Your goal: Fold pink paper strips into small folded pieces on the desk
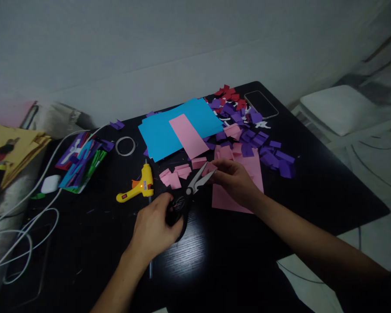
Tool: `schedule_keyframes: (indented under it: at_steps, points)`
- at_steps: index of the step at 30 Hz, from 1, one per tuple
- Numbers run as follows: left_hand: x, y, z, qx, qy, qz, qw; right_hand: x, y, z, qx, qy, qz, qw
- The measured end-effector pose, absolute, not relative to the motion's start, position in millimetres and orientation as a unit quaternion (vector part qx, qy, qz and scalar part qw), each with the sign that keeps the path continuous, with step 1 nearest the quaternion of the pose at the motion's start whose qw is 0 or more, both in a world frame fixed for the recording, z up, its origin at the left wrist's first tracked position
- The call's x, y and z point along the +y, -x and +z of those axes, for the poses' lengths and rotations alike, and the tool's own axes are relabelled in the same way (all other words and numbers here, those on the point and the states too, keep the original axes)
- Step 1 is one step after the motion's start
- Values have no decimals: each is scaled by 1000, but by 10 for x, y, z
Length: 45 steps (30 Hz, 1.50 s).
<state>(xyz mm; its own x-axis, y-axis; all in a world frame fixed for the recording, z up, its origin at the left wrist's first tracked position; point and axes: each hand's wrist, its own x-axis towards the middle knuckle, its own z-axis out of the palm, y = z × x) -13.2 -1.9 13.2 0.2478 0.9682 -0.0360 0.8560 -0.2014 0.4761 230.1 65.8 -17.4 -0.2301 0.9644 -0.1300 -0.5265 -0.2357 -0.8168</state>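
Note:
My left hand (156, 224) is wrapped round the black handles of a pair of scissors (190, 190), whose blades are spread apart and point up to the right. My right hand (233, 179) pinches a small pink paper piece (209, 168) at the blade tips. Beneath that hand lies a larger pink sheet (228, 200), with folded pink pieces on its upper part. Several cut pink pieces (174, 179) rest left of the blades. A pink strip (189, 137) lies across blue sheets (163, 134) farther back.
A yellow glue gun (145, 182) with a lit orange light lies left of the scissors. Purple scraps (270, 158), red scraps (230, 93) and a phone (261, 104) are at the back right. White cables (29, 237), a tape roll (125, 146) and coloured paper strips (81, 161) occupy the left.

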Motion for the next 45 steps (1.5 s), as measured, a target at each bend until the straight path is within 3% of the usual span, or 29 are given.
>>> schedule_keyframes:
  at_steps: [45]
  points:
    - [-14,143,141,605,-764,123,186,649,-2250,-182,-366,356,682,524]
